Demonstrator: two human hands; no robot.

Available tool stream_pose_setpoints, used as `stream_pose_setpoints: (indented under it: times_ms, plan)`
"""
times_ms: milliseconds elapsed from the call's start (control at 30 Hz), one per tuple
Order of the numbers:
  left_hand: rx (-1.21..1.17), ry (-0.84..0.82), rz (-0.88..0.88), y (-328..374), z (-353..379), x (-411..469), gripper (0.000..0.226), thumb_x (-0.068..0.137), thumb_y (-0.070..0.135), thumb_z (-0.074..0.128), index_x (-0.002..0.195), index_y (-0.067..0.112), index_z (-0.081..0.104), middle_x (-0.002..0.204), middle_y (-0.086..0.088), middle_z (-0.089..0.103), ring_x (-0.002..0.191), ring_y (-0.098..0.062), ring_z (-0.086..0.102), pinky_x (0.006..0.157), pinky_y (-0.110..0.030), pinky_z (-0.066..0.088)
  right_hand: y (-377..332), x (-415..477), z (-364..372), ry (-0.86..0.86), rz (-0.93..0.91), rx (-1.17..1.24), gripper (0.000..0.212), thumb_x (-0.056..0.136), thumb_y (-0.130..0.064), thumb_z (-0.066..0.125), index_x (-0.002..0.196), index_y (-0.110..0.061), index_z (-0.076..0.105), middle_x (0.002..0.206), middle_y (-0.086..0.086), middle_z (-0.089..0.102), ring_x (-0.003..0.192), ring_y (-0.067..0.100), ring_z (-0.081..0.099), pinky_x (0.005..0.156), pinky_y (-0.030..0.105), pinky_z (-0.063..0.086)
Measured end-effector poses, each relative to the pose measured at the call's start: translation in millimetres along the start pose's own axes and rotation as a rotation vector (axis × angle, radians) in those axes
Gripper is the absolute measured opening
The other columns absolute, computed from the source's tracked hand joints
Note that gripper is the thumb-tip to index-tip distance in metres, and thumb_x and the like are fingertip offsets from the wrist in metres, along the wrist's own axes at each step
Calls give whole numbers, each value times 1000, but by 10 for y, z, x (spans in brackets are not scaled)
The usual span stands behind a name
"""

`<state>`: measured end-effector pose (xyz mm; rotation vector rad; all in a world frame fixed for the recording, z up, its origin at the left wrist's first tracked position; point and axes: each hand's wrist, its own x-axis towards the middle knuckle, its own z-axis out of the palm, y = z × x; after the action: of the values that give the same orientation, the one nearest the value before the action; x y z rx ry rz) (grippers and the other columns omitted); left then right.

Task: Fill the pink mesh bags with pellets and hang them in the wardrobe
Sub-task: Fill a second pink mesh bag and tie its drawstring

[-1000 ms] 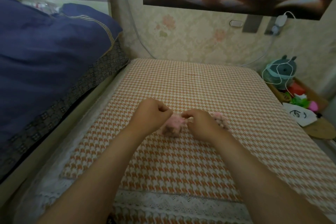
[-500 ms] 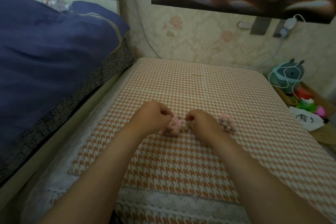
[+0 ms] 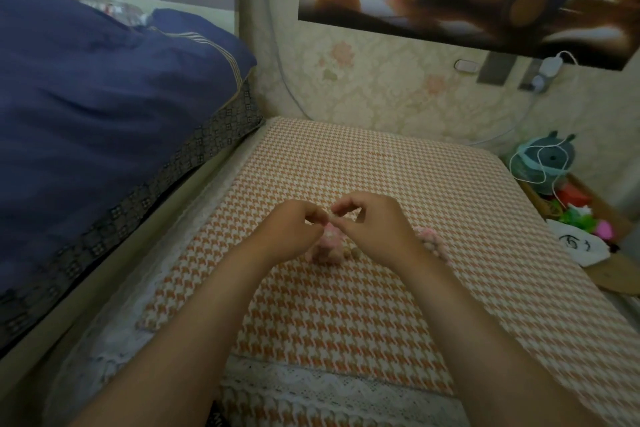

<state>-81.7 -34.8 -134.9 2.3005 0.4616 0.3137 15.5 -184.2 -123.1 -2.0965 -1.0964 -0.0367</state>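
Note:
A pink mesh bag point(image 3: 329, 245) holding tan pellets hangs low over the orange houndstooth mat point(image 3: 346, 305), between my two hands. My left hand point(image 3: 287, 236) pinches the bag's top from the left, and my right hand point(image 3: 370, 225) pinches it from the right, fingertips almost touching above the bag. A second pink mesh bag point(image 3: 431, 243) with pellets lies on the mat just right of my right wrist, partly hidden by it. One loose pellet point(image 3: 355, 252) sits on the mat beside the first bag.
A blue quilt point(image 3: 97, 121) lies piled on the bed at the left. At the right edge stand a teal plush toy point(image 3: 543, 163) with a white cable, a box of colourful items point(image 3: 581, 215) and a white cloth point(image 3: 581, 246). The wallpapered wall point(image 3: 398, 104) closes the far side.
Both hands have risen a little from the mat, lifting the top of the pink mesh bag. Their fingertips have come closer together above it.

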Motion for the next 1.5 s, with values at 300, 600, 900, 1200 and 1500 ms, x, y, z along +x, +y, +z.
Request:
stream_pose_setpoints:
  times_ms: [300, 600, 900, 1200, 1500]
  plan:
    - [-29, 29, -8, 40, -20, -25, 27, 90, 18, 59, 113, 21, 73, 112, 3, 71, 95, -10, 63, 79, -23, 50, 43, 21, 43, -19, -41, -77, 16, 92, -28, 68, 104, -33, 77, 100, -20, 69, 75, -13, 54, 73, 15, 42]
    - [34, 47, -28, -30, -140, -35, 28, 86, 15, 57, 107, 22, 74, 104, 4, 73, 92, -11, 67, 87, -33, 56, 252, 167, 165, -90, 71, -287, 29, 97, -20, 56, 118, -34, 70, 129, -10, 65, 120, 12, 58, 101, 38, 49]
    - [28, 24, -15, -131, -160, -1, 31, 86, 16, 57, 112, 20, 73, 115, 4, 70, 100, -9, 62, 80, -21, 48, 420, 282, 345, -268, 156, -444, 26, 98, -30, 58, 120, -36, 70, 124, -6, 68, 114, 17, 63, 92, 38, 51]
    - [-2, 24, -21, -179, -140, 0, 28, 88, 18, 56, 110, 26, 72, 111, 9, 69, 90, -1, 61, 77, -21, 50, 228, 297, 274, 21, 116, -114, 16, 91, -31, 69, 106, -28, 74, 101, -14, 71, 92, 1, 64, 87, 29, 53]
    - [-1, 33, 30, -151, -128, -42, 27, 87, 15, 58, 105, 24, 75, 90, 10, 69, 73, 3, 59, 60, -17, 40, -162, 114, 140, -78, -106, -169, 14, 85, -41, 72, 99, -37, 76, 95, -22, 72, 68, -17, 52, 63, 14, 36]
